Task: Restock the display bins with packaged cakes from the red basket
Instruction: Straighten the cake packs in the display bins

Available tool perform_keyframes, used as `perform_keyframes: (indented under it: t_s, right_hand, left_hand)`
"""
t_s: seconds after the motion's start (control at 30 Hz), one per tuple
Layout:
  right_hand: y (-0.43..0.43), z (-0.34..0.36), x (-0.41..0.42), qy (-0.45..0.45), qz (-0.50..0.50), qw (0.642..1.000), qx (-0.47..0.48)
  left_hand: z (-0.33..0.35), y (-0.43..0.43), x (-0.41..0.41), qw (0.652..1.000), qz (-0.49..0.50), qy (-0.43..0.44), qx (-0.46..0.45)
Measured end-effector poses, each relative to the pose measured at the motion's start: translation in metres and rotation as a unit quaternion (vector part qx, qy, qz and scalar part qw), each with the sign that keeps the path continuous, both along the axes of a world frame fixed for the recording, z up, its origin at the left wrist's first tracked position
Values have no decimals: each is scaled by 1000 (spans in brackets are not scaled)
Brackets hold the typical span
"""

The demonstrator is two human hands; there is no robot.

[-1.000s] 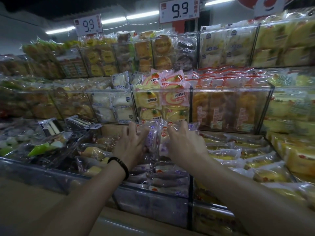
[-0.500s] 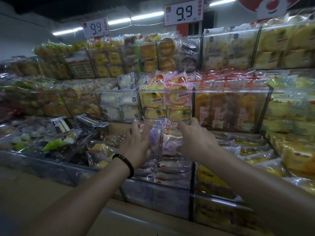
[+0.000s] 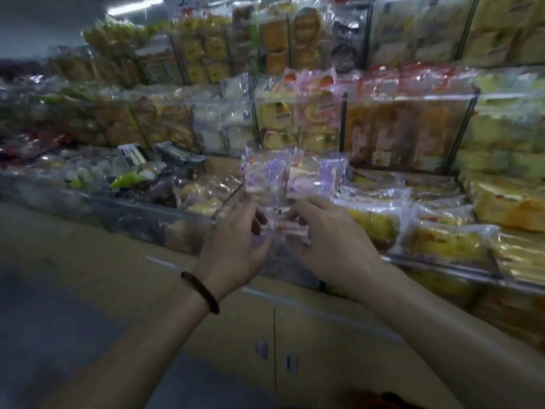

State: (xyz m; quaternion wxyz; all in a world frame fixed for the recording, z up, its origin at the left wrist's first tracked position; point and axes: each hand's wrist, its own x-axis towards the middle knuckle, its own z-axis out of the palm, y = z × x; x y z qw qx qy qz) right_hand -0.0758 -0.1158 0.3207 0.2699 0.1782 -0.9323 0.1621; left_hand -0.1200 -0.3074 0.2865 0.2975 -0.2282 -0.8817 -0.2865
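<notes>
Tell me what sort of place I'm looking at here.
Probably a grocery shop's cake section: tiers of clear bins packed with wrapped cakes, a strip light overhead, and the left hand and right hand holding purple-printed packs in front of them.

Tiered shop shelving (image 3: 464,128), blurred, spanning 9 to 3 o'clock above a pale wooden cabinet (image 3: 224,323) at 6 o'clock, with two doors and small handles (image 3: 261,349). On the cabinet top, a row of low clear display bins (image 3: 141,214): green-and-white packs (image 3: 132,178) toward 9 o'clock, yellow cake packs (image 3: 448,243) toward 3 o'clock. One tier up, taller clear bins (image 3: 413,97) holding white cakes (image 3: 236,125), pink-wrapped roll cakes (image 3: 318,113), then orange-brown cakes (image 3: 398,134) toward 2 o'clock. On the top tier at 12 o'clock, round brown cakes (image 3: 305,25); at 1 o'clock, pale boxed packs (image 3: 413,28).
</notes>
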Motion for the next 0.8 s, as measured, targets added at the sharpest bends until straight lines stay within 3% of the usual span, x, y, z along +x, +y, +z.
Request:
perform_keyframes:
  t_s: [0.2,0.3,0.47,0.6,0.8]
  right_hand:
    - [-8,-80,35,-106,19,992,-70]
    - [-8,-121,43,-221,5,968,-121]
    - [-3,-207,39,-451,-17,867,-209]
    - [0,-283,23,-582,-56,785,-205]
    - [2,-408,-26,-661,-92,731,-142]
  left_hand:
    - [-76,-19,68,994,6,-107,33]
    - [-121,-29,84,982,30,-183,38]
    - [-217,-42,90,940,19,-337,46]
    - [-305,-57,77,882,44,-465,55]
    - [-428,-64,49,799,83,-593,56]
